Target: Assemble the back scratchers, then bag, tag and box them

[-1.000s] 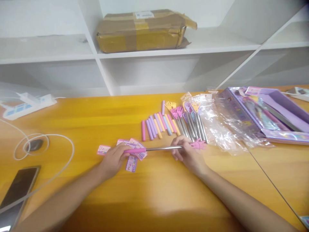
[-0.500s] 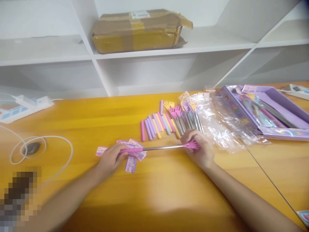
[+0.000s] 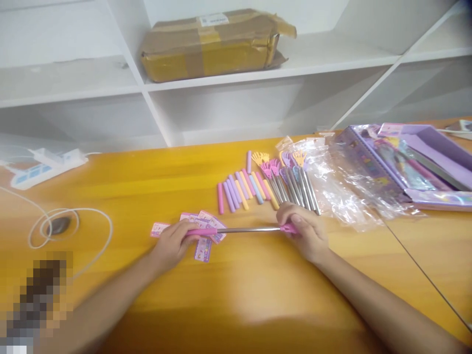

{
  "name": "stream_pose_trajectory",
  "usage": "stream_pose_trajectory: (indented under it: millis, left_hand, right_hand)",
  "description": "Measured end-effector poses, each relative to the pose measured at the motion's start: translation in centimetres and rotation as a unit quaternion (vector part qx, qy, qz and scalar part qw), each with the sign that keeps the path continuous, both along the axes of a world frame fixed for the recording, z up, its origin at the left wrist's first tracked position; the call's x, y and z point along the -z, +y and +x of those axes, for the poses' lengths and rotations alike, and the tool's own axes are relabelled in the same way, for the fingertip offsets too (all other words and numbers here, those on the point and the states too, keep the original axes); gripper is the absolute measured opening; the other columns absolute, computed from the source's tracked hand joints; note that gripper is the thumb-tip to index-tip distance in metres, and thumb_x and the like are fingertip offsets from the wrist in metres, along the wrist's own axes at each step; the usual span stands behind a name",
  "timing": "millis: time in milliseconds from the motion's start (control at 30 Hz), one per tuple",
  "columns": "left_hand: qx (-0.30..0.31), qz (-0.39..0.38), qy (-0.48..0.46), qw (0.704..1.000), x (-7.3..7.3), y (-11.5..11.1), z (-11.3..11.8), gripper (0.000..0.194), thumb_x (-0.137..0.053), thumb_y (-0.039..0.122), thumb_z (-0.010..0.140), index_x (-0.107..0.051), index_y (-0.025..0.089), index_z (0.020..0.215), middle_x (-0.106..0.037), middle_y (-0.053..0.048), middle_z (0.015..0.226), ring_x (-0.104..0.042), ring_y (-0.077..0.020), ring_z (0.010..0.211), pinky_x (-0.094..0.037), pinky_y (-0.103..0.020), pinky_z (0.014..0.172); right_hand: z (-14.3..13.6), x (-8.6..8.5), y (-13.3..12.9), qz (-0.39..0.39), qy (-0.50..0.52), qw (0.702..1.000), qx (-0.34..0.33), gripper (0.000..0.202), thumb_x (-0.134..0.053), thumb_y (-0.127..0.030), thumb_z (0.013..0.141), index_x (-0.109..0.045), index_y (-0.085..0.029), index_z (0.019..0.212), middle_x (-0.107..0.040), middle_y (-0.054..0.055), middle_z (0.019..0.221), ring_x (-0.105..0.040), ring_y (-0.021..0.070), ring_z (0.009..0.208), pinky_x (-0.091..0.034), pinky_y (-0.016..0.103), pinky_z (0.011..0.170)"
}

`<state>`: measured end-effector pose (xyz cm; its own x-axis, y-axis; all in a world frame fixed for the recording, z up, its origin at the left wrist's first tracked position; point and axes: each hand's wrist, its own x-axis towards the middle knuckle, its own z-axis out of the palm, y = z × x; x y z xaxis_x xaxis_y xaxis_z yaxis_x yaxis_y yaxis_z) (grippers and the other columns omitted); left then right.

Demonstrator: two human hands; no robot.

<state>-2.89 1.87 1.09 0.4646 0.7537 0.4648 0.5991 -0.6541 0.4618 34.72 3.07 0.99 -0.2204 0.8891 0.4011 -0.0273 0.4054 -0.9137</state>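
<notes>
A back scratcher (image 3: 249,229) with a pink handle and a metal rod lies level between my hands. My left hand (image 3: 171,244) is closed round its pink handle, over several printed cards (image 3: 202,250). Around its pink hand-shaped head my right hand (image 3: 304,233) is closed, hiding most of the head. Just beyond, several coloured handle tubes (image 3: 241,189) lie side by side. To their right, several metal rods (image 3: 304,189) with hand-shaped ends in yellow, pink and purple are bunched together.
Clear plastic bags (image 3: 342,187) lie right of the rods, against a purple box (image 3: 438,196) holding wrapped items. At the left are a power strip (image 3: 49,169), a white cable (image 3: 108,221) and a dark object (image 3: 59,225). A taped carton (image 3: 210,49) sits on the white shelf (image 3: 332,56) behind.
My right fingers have closed over the back scratcher's pink head, which showed its spread fingers before. My left hand keeps its hold on the handle. The view has shifted slightly.
</notes>
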Motion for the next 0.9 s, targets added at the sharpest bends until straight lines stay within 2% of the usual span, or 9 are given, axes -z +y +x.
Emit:
stream_pose_trajectory:
  millis: [267, 467, 567, 733, 900]
  left_hand:
    - [0.032, 0.053, -0.019, 0.998, 0.4, 0.1, -0.1, 0.018, -0.056, 0.031, 0.11, -0.069, 0.019, 0.113, -0.077, -0.006, 0.094, -0.074, -0.0162, 0.08, -0.06, -0.026, 0.072]
    - [0.06, 0.085, -0.065, 0.992, 0.2, -0.1, 0.3, 0.016, -0.072, 0.028, 0.102, -0.07, 0.018, 0.114, -0.076, -0.002, 0.078, -0.07, -0.0136, 0.064, -0.055, -0.023, 0.06]
    - [0.084, 0.054, -0.096, 0.99, -0.3, -0.2, 0.6, 0.017, -0.075, 0.019, 0.096, -0.072, 0.017, 0.113, -0.075, -0.003, 0.082, -0.07, -0.0143, 0.069, -0.057, -0.024, 0.063]
    - [0.081, -0.048, -0.186, 0.978, -0.9, -0.8, 0.7, 0.014, -0.059, 0.014, 0.096, -0.07, 0.015, 0.105, -0.072, -0.009, 0.096, -0.072, -0.0205, 0.087, -0.062, -0.035, 0.077]
    - [0.093, -0.031, -0.216, 0.971, -1.2, -1.5, 1.0, 0.017, -0.053, 0.015, 0.096, -0.069, 0.015, 0.103, -0.07, -0.008, 0.091, -0.07, -0.0198, 0.082, -0.061, -0.034, 0.072]
  right_hand:
    - [-0.3, -0.3, -0.1, 0.02, -0.042, 0.999, -0.008, 0.039, -0.041, -0.032, 0.114, -0.066, -0.018, 0.087, -0.054, 0.003, 0.076, -0.047, 0.0115, 0.054, -0.037, 0.029, 0.05]
    - [-0.5, 0.1, 0.2, 0.009, -0.048, 0.999, 0.0, 0.041, -0.043, -0.035, 0.115, -0.066, -0.018, 0.085, -0.056, 0.003, 0.075, -0.047, 0.0114, 0.054, -0.036, 0.028, 0.051]
    - [-0.8, 0.1, 0.1, 0.009, -0.061, 0.998, 0.008, 0.042, -0.045, -0.036, 0.114, -0.066, -0.018, 0.083, -0.058, 0.003, 0.071, -0.052, 0.0135, 0.06, -0.039, 0.028, 0.056]
    - [-1.3, 0.2, -0.3, 0.024, -0.076, 0.997, -0.009, 0.039, -0.045, -0.032, 0.114, -0.066, -0.018, 0.084, -0.059, 0.002, 0.07, -0.054, 0.013, 0.061, -0.041, 0.027, 0.058]
    - [-1.6, 0.1, -0.9, 0.035, -0.076, 0.996, -0.018, 0.036, -0.044, -0.028, 0.114, -0.065, -0.019, 0.086, -0.058, 0.002, 0.071, -0.054, 0.0134, 0.064, -0.04, 0.027, 0.06]
